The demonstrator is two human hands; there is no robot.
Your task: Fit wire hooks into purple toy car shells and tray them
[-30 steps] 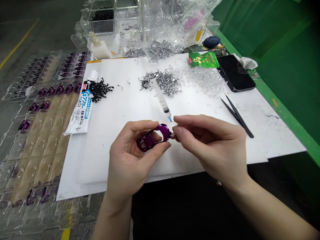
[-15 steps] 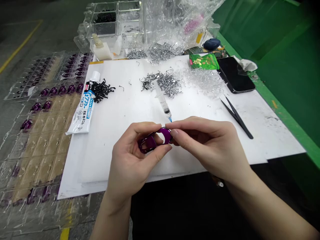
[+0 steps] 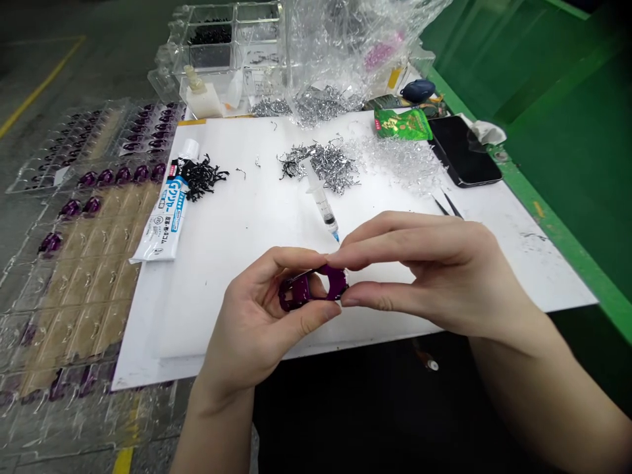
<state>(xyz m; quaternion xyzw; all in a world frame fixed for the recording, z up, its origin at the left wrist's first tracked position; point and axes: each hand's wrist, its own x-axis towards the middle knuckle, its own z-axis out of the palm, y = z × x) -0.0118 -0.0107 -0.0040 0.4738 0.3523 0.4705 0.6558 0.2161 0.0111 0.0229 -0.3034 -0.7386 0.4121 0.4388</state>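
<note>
A glossy purple toy car shell (image 3: 338, 283) with cut-out openings is held low over the white board. My left hand (image 3: 266, 316) is closed round its left part, fingers behind and thumb along the near edge. At its right end, my right hand (image 3: 419, 263) pinches the shell between fingertips and thumb. Just beyond the fingertips lies a syringe (image 3: 323, 205) with a blue tip and dark content. Black tweezers (image 3: 448, 205) lie partly hidden behind my right hand.
Clear trays (image 3: 79, 263) with purple shells stand at left. On the board (image 3: 222, 230) are a glue tube (image 3: 160, 220), black pieces (image 3: 203, 178), silver pieces (image 3: 330, 164) and clear pieces (image 3: 405, 164). A phone (image 3: 464, 151) and green packet (image 3: 402, 124) lie at right; a white bottle (image 3: 203, 99) stands behind.
My right hand has turned and spread its grip, its thumb now lower on the shell's right end. The shell has tilted and shifted slightly right. More of the tweezers is covered.
</note>
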